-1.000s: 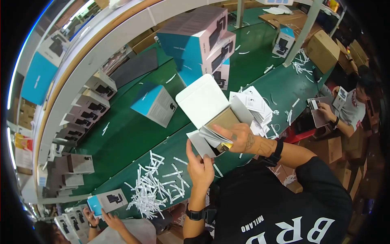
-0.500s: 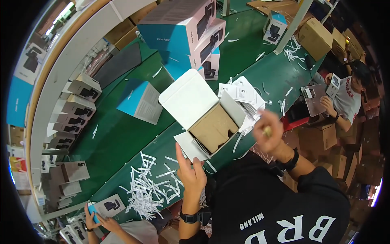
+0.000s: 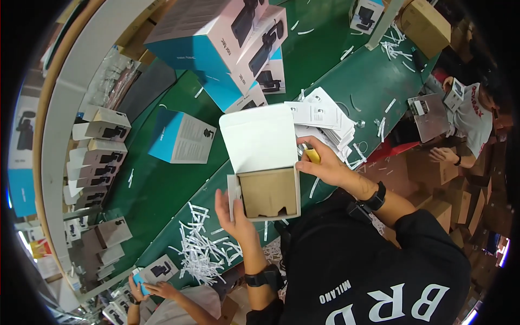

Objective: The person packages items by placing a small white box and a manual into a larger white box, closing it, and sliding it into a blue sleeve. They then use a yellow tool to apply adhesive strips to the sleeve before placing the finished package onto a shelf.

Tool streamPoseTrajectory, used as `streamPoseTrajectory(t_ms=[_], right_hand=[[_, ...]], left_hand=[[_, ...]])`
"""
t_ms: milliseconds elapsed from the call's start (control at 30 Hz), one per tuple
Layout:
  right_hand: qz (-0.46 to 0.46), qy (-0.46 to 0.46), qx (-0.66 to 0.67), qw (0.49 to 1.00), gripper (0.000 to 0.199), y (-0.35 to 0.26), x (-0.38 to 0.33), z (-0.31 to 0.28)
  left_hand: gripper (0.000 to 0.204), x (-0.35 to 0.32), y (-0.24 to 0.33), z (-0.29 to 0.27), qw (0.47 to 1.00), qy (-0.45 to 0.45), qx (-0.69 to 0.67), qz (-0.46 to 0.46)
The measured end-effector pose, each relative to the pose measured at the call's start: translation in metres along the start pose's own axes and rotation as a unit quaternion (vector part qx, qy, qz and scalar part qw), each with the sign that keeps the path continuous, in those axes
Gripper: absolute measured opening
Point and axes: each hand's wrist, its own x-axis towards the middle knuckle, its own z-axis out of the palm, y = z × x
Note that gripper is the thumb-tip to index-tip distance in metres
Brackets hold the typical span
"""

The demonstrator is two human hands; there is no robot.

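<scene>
An opened white carton stands in front of me, its lid raised and a brown cardboard insert inside. My left hand is at its left side, thumb against the edge by the side flap and fingers stretched apart. At the right, my right hand grips a small yellow tool, whose exact kind I cannot make out. Its fingertips reach the carton's right edge near the lid hinge. Behind that hand lies a pile of white printed leaflets.
Paper strips heap on the green table at the near left. A blue-and-white box and stacked product boxes stand beyond. Co-workers' hands hold boxes at lower left and far right. A metal post rises behind.
The carton has turned and its lid now stands more upright. My right hand has come left to the carton's edge with the yellow tool. My left hand's fingers have spread.
</scene>
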Motion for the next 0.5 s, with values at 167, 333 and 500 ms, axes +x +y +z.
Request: streamPoseTrajectory(t_ms=[167, 333, 500], right_hand=[[-0.002, 0.001, 0.036, 0.999, 0.047, 0.007, 0.01, -0.004], [0.057, -0.018, 0.089, 0.994, 0.054, 0.01, 0.004, -0.006], [0.062, -0.059, 0.159, 0.984, 0.066, 0.021, -0.015, -0.016]], left_hand=[[0.036, -0.002, -0.009, -0.033, 0.994, -0.054, 0.034, -0.084], [0.029, -0.008, -0.01, -0.024, 0.998, 0.035, 0.035, -0.032], [0.037, 0.011, -0.019, 0.001, 0.993, -0.013, 0.047, -0.107]])
